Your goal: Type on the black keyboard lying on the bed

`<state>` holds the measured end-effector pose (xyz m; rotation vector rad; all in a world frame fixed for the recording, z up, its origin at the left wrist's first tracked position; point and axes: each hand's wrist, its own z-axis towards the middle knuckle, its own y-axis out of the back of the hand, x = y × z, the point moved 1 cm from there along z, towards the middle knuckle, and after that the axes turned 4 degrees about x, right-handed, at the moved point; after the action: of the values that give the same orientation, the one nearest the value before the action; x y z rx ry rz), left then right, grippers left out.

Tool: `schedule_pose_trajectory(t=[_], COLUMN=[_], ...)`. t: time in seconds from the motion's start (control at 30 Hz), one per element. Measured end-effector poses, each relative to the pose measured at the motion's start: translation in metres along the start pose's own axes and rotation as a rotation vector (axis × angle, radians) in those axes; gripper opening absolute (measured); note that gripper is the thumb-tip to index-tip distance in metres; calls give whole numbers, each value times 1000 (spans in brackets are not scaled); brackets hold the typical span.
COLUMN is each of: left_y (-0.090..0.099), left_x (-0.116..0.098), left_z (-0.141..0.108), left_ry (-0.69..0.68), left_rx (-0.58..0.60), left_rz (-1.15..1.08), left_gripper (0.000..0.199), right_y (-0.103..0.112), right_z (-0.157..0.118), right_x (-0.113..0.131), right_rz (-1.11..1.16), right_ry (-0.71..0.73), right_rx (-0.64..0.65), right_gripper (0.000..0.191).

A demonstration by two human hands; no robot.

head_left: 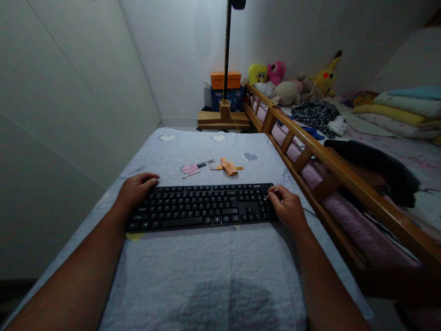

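Observation:
A black full-size keyboard [206, 204] lies across the cloth-covered table in front of me. My left hand [138, 187] rests at its far left corner, fingers stretched out past the edge and the thumb beside the corner. Over the number pad, my right hand [284, 202] pinches a thin white cotton swab [272, 194], its tip down at the keys. Behind the keyboard lie another cotton swab [191, 174], a screwdriver-like tool with a dark handle [203, 164], a brush with a yellow handle [238, 168] and a folded orange cloth [228, 167] on top of the brush.
A pale quilted cover with heart patterns [206, 266] spreads over the table. Along the right runs a wooden bed rail [310, 147], with plush toys and folded bedding beyond. A wooden stand with a dark pole [225, 117] and boxes stand at the far end. A wall closes the left.

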<state>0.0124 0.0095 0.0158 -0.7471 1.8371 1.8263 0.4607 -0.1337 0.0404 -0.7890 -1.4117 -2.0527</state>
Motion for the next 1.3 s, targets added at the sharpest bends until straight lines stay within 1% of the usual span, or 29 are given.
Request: schedule_pose_trajectory(t=[0.13,0.4,0.63,0.87,1.07,1.3], left_y=[0,1,1,-1,0,0], left_x=[-1,-2,-3,2,0,-3], left_z=[-1,-3,-3,-3,-4,-5], left_ry=[-8,17,18,9,6,33], left_rx=[-7,-50,-21,-10,-11,1], left_rz=[-7,-30,-32,-64,-100,-109], left_gripper=[50,42,49,51,50,51], right_y=[1,0,0,0,0,0], right_z=[-1,-1,-1,-1,-1,-1], right_x=[0,0,-1,0,-2,-3], right_rz=[-7,-8,-17,-13,-8,-9], right_ry=[0,-6,-15,-6,0,-5], right_rx=[1,4,6,2,2,-4], right_gripper=[17,17,18,17,16,16])
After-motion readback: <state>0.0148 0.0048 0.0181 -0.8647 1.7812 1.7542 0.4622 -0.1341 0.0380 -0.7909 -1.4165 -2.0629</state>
